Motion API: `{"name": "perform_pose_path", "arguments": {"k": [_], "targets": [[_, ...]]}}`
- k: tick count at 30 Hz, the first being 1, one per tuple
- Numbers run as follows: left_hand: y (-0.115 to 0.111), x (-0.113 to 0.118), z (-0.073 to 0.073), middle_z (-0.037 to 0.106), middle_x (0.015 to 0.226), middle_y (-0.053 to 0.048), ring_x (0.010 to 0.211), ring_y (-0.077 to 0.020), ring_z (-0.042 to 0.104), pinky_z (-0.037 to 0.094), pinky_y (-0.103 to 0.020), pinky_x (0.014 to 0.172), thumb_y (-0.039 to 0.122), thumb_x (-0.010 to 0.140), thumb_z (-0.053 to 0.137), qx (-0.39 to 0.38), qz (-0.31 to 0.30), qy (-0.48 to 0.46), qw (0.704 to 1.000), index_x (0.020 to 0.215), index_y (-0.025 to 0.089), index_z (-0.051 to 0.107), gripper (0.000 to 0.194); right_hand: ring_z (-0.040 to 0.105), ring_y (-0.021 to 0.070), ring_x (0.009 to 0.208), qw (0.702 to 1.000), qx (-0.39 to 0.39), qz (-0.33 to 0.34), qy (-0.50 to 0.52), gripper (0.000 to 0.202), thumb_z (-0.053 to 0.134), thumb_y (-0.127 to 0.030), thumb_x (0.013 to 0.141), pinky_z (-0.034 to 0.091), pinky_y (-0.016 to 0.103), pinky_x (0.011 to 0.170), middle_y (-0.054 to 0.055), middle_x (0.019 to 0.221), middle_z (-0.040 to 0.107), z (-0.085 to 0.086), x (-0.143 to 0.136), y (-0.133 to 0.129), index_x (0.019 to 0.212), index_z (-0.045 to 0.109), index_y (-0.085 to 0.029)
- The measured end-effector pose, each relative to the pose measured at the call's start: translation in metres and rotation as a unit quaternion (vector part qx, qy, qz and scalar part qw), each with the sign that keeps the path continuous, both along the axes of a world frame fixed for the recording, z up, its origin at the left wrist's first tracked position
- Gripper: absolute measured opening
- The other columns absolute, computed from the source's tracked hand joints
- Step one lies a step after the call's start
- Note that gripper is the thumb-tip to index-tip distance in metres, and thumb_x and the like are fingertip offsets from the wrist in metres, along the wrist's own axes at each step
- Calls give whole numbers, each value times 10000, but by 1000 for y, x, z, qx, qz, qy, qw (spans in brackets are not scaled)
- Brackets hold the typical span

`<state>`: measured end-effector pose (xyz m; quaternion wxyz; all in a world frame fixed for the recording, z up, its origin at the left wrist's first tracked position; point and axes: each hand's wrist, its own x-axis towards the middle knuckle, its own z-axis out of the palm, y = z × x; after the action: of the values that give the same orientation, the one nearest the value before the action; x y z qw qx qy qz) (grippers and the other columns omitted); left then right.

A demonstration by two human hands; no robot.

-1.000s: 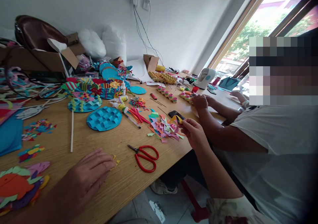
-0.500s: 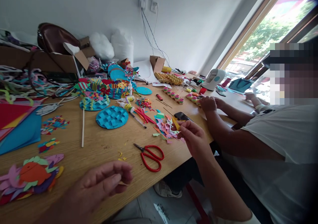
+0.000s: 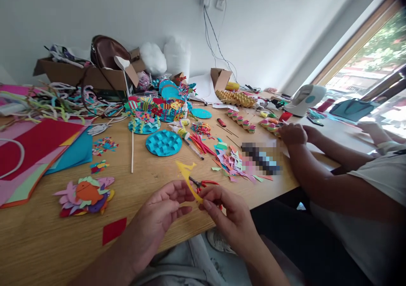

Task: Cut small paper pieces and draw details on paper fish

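Note:
Between the fingertips of my right hand point(image 3: 226, 210) I pinch one end of a thin yellow paper strip point(image 3: 187, 178), cut in an irregular shape and pointing up and to the left. My left hand point(image 3: 169, 205) is close beside it, fingers apart and curved, with nothing in them that I can see. Partly hidden behind my right hand lie red-handled scissors point(image 3: 207, 183) on the table. A pile of colourful paper fish point(image 3: 89, 195) rests to the left, with a red paper piece point(image 3: 114, 231) nearer to me.
A blue woven disc point(image 3: 163, 142), paper scraps point(image 3: 233, 161) and red strips point(image 3: 202, 143) lie beyond my hands. Coloured sheets point(image 3: 41, 146) cover the left side. At right, a co-worker's arms point(image 3: 312, 167) reach over the table. The table's front edge runs under my wrists.
My right hand has brought the yellow strip left and closer to me, in front of the scissors. My left hand has come up beside it. The view has turned left.

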<state>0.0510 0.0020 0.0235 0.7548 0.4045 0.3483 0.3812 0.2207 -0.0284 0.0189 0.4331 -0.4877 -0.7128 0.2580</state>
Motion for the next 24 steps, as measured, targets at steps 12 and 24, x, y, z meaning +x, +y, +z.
{"name": "perform_pose_path", "arguments": {"k": [12,24], "targets": [[7,0,-5,616,658,22,630,-88,542,449,-199,619,281,623,766,-28,96,-41,994,664,158,650,174,530,111,598,994,-97,16,50,154,496,-256,852,400,211,545,2,662,598,-5,-14,5,722,536,-183],[8,2,-13,625,670,41,608,-74,551,459,-180,592,232,661,743,-10,145,-64,987,678,170,630,130,531,103,562,971,-184,11,155,203,535,-351,825,381,191,503,8,619,608,-13,-29,9,727,537,-174]]}}
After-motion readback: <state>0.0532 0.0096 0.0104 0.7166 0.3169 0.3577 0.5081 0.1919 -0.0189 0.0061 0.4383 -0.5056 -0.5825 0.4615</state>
